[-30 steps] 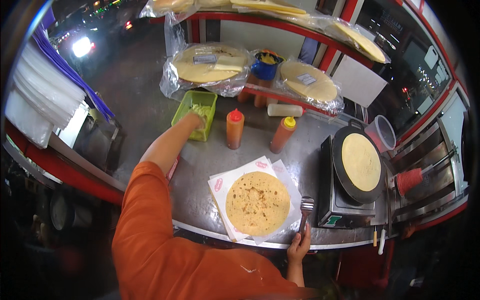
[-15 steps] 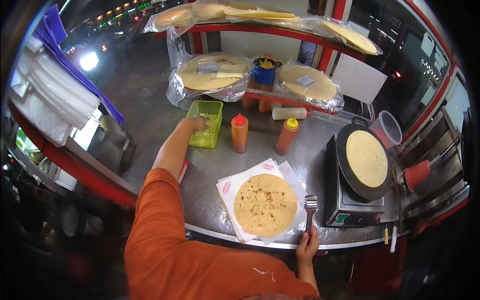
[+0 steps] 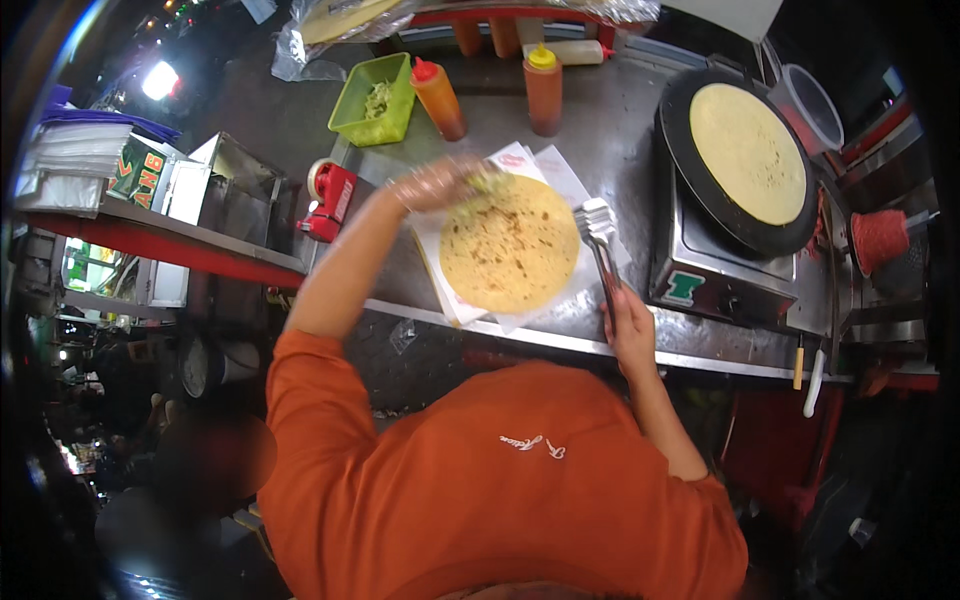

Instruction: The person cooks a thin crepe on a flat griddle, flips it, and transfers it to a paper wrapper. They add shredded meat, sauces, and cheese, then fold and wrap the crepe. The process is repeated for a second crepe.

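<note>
My left hand (image 3: 440,186), in a clear plastic glove, is over the upper left edge of a round flatbread (image 3: 515,250). Its closed fingers hold shredded green vegetable (image 3: 490,184), a little blurred by motion. The browned, speckled flatbread lies flat on white paper sheets (image 3: 567,180). At the flatbread's right, my right hand (image 3: 630,325) grips metal tongs (image 3: 603,248) by their dark handle, with the toothed ends pointing away from me. A green plastic tub (image 3: 401,110) with more shredded vegetable inside stands beyond my left hand.
Two squeeze bottles, one red-capped (image 3: 438,98) and one yellow-capped (image 3: 544,92), stand behind the flatbread. On the right, a second flatbread (image 3: 750,155) lies on a black round pan (image 3: 683,150) over a burner (image 3: 700,275). A red tape dispenser (image 3: 328,205) sits at left.
My left hand has left the green tub and come toward me to the flatbread, carrying shredded vegetable. The tongs stay in my right hand. The view has tilted down.
</note>
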`<state>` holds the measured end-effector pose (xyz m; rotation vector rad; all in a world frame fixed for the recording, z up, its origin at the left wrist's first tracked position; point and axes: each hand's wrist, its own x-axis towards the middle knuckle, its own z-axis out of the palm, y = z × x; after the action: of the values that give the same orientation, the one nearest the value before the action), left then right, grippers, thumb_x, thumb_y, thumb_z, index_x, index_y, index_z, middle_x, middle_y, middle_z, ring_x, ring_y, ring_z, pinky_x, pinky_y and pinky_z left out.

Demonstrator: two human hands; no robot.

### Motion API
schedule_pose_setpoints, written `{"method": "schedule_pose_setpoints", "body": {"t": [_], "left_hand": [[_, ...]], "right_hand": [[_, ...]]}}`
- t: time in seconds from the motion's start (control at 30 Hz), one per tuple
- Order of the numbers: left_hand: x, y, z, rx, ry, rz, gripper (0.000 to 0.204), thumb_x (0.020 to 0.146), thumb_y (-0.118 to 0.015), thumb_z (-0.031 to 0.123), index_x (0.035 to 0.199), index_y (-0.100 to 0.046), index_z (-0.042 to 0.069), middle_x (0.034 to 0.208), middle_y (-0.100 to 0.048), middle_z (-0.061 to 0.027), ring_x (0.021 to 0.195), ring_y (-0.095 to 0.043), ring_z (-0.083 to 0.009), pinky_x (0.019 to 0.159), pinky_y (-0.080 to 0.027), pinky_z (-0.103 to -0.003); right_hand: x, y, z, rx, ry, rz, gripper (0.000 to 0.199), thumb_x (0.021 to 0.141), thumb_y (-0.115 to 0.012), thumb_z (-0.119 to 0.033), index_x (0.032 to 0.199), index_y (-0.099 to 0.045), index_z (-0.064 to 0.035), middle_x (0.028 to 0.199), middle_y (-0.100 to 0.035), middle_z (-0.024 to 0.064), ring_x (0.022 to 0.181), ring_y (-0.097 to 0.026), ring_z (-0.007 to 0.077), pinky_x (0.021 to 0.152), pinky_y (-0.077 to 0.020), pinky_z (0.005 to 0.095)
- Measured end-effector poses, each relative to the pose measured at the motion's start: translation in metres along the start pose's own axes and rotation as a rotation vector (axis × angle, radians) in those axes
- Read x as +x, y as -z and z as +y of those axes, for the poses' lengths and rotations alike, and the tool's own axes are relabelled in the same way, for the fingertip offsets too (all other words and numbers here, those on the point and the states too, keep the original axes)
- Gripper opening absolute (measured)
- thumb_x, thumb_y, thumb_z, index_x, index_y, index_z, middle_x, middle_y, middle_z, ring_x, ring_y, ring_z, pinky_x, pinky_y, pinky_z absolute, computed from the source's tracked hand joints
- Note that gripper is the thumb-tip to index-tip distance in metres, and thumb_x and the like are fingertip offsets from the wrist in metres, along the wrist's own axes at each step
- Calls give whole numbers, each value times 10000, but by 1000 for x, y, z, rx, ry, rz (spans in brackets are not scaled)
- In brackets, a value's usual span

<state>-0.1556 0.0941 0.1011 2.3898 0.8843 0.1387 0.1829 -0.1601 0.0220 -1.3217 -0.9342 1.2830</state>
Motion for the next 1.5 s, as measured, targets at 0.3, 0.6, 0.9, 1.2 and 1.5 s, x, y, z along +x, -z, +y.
{"method": "schedule_pose_setpoints", "body": {"t": [0.3, 0.6, 0.9, 1.2, 1.5], "left_hand": [[-29, -117, 46, 40, 166, 274, 1117, 707, -950, 360, 1634, -352, 181, 1562, -504, -145, 1430, -463, -379, 1231, -349, -478], [-65, -109, -15, 215, 192, 227, 450, 953, -749, 348, 1316, -639, 108, 1309, -631, -115, 1297, -550, -337, 1178, -349, -522], [-76, -105, -1, -242, 28, 479, 267, 1035, -661, 247, 1218, -700, 57, 1193, -707, -166, 1145, -672, -360, 951, -555, -454], [-76, -95, -15, 195, -313, 427, 279, 1007, -654, 197, 1263, -687, 91, 1285, -686, -118, 1181, -642, -361, 1061, -499, -517], [-78, -87, -5, -373, 57, 462, 227, 1023, -548, 56, 1214, -670, 43, 1143, -703, -94, 1102, -662, -219, 990, -503, -364]], "right_hand": [[39, -11, -34, -922, 323, -274, 498, 977, -700, -227, 1417, -530, -67, 1144, -617, 210, 932, -685, 442, 791, -569, 513], [27, -2, -35, -896, 426, -132, 441, 977, -692, -250, 1365, -583, -69, 1142, -640, 186, 902, -693, 428, 774, -578, 515], [23, -47, -57, -983, 528, -167, 435, 974, -692, -229, 1377, -602, -91, 1104, -658, 162, 914, -694, 387, 745, -567, 480], [3, -28, -72, -1100, 400, -186, 426, 958, -723, -226, 1360, -631, -123, 1076, -666, 149, 881, -680, 397, 729, -556, 473], [1, 16, -61, -1106, 443, -220, 372, 977, -700, -196, 1337, -652, -113, 1022, -657, 146, 833, -674, 392, 696, -544, 463]]}}
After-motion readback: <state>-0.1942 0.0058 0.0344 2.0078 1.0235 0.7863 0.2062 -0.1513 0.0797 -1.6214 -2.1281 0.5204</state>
